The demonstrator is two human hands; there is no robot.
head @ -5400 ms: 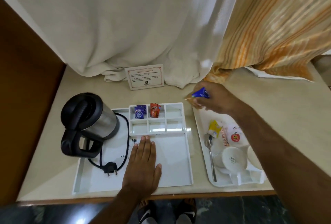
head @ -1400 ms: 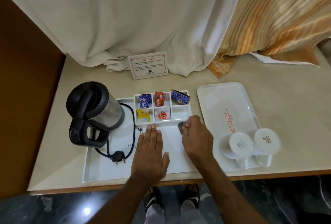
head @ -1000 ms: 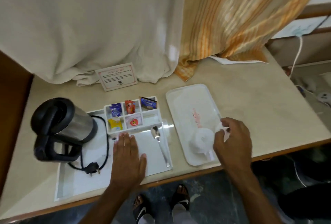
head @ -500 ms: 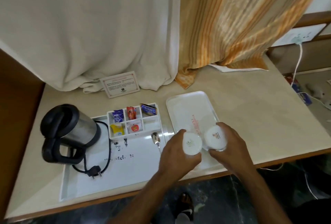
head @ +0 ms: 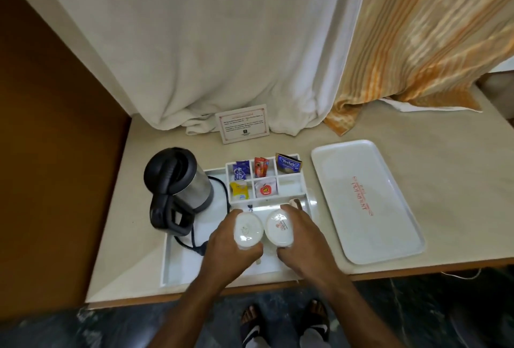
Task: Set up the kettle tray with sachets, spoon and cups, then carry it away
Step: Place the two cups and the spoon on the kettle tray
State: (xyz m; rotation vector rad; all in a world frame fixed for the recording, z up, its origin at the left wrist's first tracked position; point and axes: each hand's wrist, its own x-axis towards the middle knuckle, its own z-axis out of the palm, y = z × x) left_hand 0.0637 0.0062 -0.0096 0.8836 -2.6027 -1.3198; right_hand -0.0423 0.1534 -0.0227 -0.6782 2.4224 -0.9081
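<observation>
The white kettle tray lies on the counter with a steel and black kettle at its left. Its divided section holds several sachets. My left hand grips an upside-down white cup over the tray's flat part. My right hand grips a second upside-down white cup right beside it. The spoon peeks out just beyond my right fingers; most of it is hidden.
A second white tray with red lettering lies to the right with nothing on it. A small printed card stands behind the kettle tray against white and orange-striped curtains. A brown wall borders the left. The counter's front edge runs below my wrists.
Both hands lifted the two cups off the right tray and carried them left over the kettle tray. Earlier, sachets and the spoon went into the kettle tray.
</observation>
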